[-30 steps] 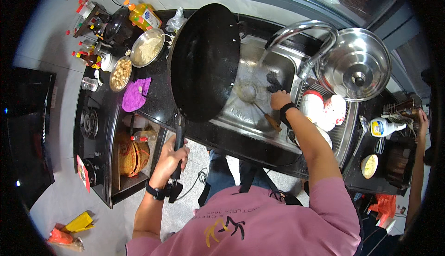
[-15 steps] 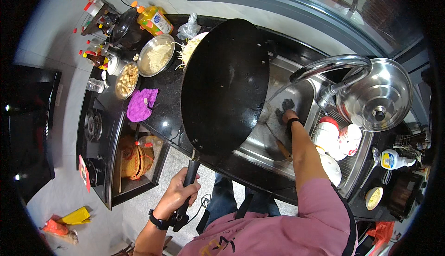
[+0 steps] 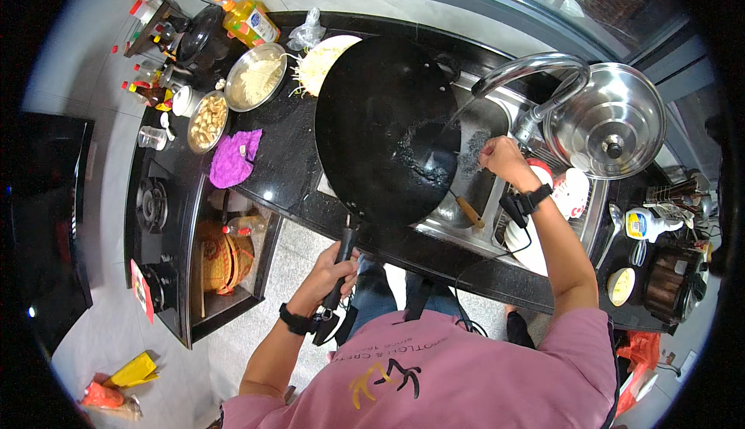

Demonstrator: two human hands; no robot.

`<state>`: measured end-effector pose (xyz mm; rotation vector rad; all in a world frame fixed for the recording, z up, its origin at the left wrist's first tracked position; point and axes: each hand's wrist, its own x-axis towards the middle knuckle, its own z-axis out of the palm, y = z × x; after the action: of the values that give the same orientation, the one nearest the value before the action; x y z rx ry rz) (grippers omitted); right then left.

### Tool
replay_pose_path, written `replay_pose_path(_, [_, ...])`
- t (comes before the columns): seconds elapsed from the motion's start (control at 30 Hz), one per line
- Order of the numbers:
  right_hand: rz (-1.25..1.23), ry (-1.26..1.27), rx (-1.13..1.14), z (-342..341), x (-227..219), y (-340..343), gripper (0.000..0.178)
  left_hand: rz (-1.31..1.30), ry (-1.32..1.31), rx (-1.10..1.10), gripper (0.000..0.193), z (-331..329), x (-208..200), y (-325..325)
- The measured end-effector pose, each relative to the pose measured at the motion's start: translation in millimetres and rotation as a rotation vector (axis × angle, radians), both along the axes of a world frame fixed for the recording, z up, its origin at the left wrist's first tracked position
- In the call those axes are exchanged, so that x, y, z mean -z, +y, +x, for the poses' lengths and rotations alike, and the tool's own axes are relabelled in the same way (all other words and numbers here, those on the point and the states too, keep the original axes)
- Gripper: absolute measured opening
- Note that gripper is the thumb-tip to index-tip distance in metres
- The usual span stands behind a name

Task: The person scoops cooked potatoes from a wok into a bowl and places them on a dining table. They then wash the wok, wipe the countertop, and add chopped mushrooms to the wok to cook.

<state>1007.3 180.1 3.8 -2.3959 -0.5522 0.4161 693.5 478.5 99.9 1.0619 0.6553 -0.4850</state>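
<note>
One round black wok is held partly over the steel sink.
Its one straight black handle is wrapped by the left hand; one dark mesh scrubber is pinched in the right hand. Lettering is printed on the pink shirt.

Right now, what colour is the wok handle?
The wok handle, gripped by the left hand, is black; best seen in head view.

Sink and wooden-handled tool partly hidden behind wok, window cut off above
</note>
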Motion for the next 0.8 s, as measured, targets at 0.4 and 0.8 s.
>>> replay_pose_path(0.4, [-0.627, -0.356, -0.182, -70, 87, 35, 0.026, -0.283, 0.022, 0.03, 0.018, -24, 63, -18])
replay_pose_path(0.8, [-0.764, -0.164, -0.461, -80, 115, 71, 0.019, -0.377, 0.062, 0.045, 0.02, -14, 71, -4])
